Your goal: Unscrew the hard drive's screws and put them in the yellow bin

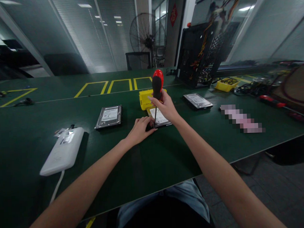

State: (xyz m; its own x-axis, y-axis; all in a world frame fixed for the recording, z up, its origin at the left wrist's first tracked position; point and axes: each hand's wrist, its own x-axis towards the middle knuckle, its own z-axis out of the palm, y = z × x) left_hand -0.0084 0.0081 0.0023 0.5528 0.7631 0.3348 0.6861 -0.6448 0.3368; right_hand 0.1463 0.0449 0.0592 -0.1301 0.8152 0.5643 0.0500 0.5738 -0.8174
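Note:
My right hand (166, 107) grips a screwdriver (157, 82) with a red and black handle, held upright with its tip down on the near left corner of a hard drive (160, 118) lying flat on the green table (143, 154). My left hand (140, 129) rests on the table at that same corner, fingers touching the drive's edge and steadying it. Most of the drive is hidden behind my hands.
A second hard drive (109, 116) lies to the left, a third (197, 101) to the right. A yellow box (144, 98) sits just behind the screwdriver. A white device with a cable (63, 151) lies near left. An open computer case (198, 55), a yellow tray (226, 84) and cables stand far right.

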